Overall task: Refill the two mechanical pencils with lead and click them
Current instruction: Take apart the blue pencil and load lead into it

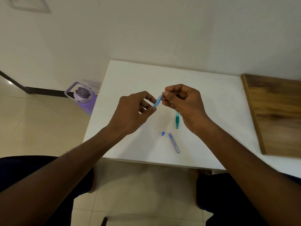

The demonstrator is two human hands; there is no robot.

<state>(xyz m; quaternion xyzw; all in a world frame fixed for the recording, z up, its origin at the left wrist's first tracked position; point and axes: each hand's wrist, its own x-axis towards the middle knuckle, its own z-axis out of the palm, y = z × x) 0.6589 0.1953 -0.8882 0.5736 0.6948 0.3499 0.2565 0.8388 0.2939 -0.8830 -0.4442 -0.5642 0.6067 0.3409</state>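
Blue pencil (157, 100): held above the middle of the white table (211, 98), tilted, its lower part hidden behind the left hand.
Left hand (135, 110): closed around the blue pencil, thumb and fingertips pinching the barrel.
Right hand (184, 101): fingertips pinched narrow at the pencil's upper end; whether they hold a lead or a cap is too small to tell.
Green pencil (177, 120): lying on the table just right of centre, partly under the right wrist.
Lead tube (174, 143): lying flat in the lower middle of the table, near its front edge; contents cannot be made out.
Blue cap (163, 133): lying apart, just left of the tube's upper end.
Table edges: back edge against the wall; left edge open to the floor; right side meets a wooden board (276, 115).
Open room: bare white surface across the upper part of the table.
Purple bottle (84, 99): standing on the floor at centre left, beside the table's left edge, lid closed.
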